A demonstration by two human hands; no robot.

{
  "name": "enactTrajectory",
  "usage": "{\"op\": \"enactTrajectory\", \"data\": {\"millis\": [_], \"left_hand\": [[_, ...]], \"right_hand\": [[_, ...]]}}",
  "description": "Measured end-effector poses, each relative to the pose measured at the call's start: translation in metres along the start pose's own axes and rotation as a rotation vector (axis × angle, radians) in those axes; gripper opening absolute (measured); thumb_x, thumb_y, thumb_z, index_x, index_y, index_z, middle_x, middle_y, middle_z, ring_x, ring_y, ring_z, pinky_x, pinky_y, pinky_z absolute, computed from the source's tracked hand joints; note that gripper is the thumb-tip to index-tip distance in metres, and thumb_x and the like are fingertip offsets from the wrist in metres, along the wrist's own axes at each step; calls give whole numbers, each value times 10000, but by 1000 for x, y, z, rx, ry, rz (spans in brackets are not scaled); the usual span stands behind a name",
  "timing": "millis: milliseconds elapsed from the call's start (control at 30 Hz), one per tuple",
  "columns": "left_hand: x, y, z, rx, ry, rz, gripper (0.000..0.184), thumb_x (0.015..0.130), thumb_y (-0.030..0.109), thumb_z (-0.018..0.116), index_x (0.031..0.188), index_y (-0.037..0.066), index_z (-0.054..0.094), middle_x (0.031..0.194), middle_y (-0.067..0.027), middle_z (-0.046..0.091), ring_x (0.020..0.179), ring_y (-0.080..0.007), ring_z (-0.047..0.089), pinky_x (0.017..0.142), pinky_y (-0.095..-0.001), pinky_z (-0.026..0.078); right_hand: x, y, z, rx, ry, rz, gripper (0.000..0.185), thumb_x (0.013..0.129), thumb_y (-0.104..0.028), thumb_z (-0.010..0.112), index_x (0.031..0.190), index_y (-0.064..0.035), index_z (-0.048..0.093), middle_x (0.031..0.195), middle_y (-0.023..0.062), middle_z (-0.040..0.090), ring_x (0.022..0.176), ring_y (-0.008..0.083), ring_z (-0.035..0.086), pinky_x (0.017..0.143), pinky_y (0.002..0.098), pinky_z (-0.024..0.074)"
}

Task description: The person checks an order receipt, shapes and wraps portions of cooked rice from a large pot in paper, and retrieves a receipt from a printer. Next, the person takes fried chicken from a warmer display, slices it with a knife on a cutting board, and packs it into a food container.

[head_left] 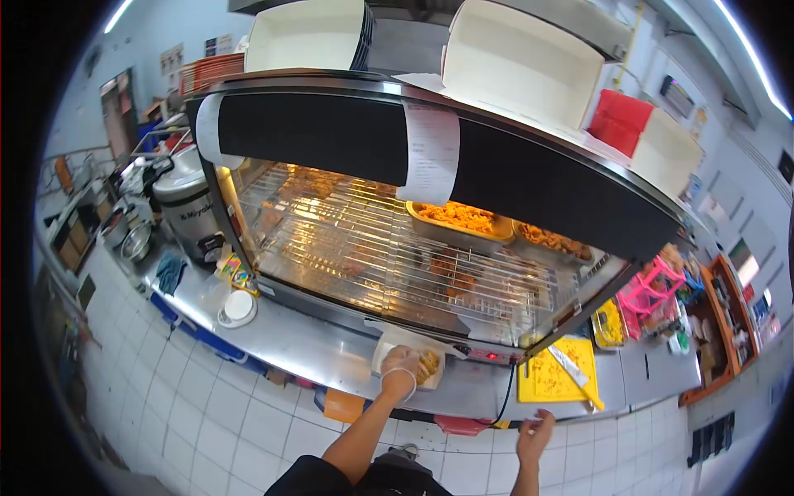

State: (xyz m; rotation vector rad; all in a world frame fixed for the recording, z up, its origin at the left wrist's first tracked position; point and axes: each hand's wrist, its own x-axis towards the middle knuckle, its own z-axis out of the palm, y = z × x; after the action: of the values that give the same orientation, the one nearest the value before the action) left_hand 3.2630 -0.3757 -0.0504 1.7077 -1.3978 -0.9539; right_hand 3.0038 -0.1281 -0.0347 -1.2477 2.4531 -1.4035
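My left hand [402, 369], in a clear plastic glove, reaches into a small white paper box [389, 340] on the steel counter. Its fingers are closed at golden-brown fried food [427, 366] in the box; the fingertips are partly hidden. Bare and with nothing in it, my right hand [536, 433] hangs at the counter's front edge, fingers loosely bent and apart. Nearest to it lies a yellow cutting board [546, 379] covered in crumbs. A knife [571, 369] with a yellow handle rests across the board.
Behind the box stands a heated display case [331, 285] with wire racks and a tray of orange fried food [459, 218]. Large paper boxes [523, 62] sit on top. A rice cooker [190, 207] and a white-lidded tub [238, 307] are left; a pink basket [649, 285] is right.
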Motion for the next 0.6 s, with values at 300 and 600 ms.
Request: {"op": "enactTrajectory", "data": {"millis": [300,600], "left_hand": [[46,-132,-184,-1491,-517,-233,123,954,201,676,990,95,623,927,-19,663,794,-117,638,701,-236,538],[205,-152,-607,253,587,491,242,970,297,630,866,79,625,797,-116,634,729,-291,614,661,-424,482]], "right_hand": [[-153,-50,88,33,-83,123,366,805,-72,699,1135,-8,557,1042,190,588,938,364,604,801,430,495],[-443,-44,154,-113,-437,166,220,835,-195,714,954,-21,653,856,146,691,774,309,667,667,435,524]]}}
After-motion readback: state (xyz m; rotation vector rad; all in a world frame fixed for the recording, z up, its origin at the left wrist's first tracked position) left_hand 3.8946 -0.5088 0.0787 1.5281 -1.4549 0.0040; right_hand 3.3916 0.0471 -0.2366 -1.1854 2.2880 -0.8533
